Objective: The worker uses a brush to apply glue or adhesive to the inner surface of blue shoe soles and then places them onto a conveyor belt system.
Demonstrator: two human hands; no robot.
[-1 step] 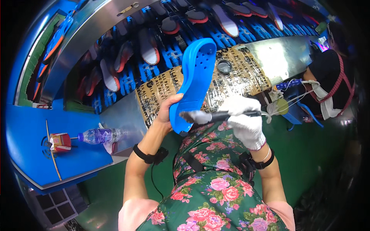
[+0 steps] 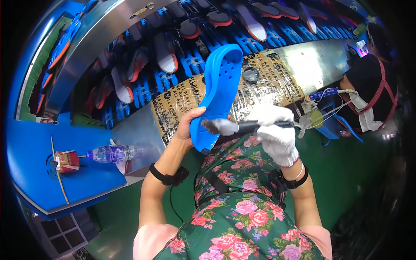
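Holding the blue shoe sole (image 2: 220,89) by its left side near the low end, the bare left hand (image 2: 186,125) is closest to it. The sole's long way runs from low left, near the flowery apron (image 2: 245,212), up and a bit right. The gloved right hand (image 2: 276,134) sits to the right, closed around a brush (image 2: 245,126). The brush points left, crossing the sole's low end. I can't tell if its hairs touch.
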